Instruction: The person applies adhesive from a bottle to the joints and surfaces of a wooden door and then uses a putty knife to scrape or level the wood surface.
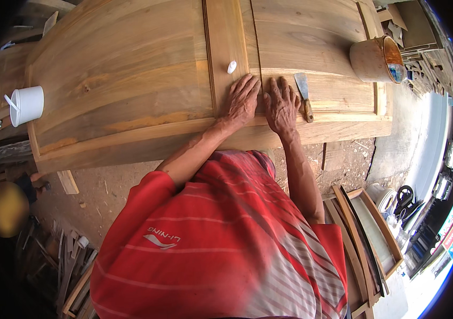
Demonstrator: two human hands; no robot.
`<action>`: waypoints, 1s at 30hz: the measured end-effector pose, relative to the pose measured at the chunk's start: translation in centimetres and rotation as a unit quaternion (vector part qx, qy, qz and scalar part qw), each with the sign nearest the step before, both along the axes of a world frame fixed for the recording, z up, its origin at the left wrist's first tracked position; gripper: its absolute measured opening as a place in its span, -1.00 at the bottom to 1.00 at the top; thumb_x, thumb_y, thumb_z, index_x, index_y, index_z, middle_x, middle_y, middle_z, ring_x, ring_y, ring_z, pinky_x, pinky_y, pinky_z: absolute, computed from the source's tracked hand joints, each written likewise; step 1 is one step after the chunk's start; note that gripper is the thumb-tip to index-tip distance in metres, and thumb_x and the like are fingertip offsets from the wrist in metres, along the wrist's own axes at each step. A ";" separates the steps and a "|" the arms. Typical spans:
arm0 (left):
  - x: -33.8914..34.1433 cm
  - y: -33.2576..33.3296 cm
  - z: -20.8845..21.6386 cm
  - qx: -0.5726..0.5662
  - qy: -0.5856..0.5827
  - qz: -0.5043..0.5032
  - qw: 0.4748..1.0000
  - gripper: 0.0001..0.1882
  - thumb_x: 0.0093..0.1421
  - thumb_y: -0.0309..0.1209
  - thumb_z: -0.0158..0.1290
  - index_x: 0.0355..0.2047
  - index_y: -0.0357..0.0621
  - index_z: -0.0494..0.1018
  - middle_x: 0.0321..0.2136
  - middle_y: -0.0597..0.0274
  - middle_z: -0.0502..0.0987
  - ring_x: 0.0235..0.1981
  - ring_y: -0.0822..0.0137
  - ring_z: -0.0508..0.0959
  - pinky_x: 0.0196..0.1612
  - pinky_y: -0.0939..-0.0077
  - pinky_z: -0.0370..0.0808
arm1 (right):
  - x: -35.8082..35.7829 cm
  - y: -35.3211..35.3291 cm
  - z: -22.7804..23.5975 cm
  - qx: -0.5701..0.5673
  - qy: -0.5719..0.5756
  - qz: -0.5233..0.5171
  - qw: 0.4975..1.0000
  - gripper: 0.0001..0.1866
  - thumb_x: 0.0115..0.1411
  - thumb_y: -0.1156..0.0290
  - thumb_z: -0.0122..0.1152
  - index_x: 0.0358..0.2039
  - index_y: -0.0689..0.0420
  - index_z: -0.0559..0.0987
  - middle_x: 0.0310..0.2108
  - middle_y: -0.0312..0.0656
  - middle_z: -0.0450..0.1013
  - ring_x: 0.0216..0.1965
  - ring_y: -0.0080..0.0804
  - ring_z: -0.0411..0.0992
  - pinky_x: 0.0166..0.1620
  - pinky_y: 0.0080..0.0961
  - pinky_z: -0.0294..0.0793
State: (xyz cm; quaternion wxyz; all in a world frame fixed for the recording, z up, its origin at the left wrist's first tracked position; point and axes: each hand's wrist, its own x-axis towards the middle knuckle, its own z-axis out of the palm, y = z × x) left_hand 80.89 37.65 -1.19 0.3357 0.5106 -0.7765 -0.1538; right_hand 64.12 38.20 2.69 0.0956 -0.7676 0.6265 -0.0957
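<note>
Both forearms reach forward and converge: the left one slants up to the right, its wrist bent slightly, while the right one rises more steeply, leaning left. The left hand lies palm down, opened out flat with fingers pointing away; the right hand mirrors it just beside, fingers slightly parted. Both press on the panelled wooden door, which lies flat before the person. A putty knife rests just right of the right hand.
</note>
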 end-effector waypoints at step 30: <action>-0.3 -0.3 2.9 0.089 -0.094 -0.018 0.991 -0.29 0.24 -0.37 0.13 0.38 -0.32 0.25 0.37 -0.04 0.33 0.44 -0.01 0.25 0.43 0.01 0.18 | -7.9 2.7 -1.2 -0.128 -0.042 -0.236 0.962 -0.63 0.44 0.31 0.14 0.19 0.16 0.50 0.18 -0.02 0.46 0.22 -0.02 0.41 0.28 -0.07 0.24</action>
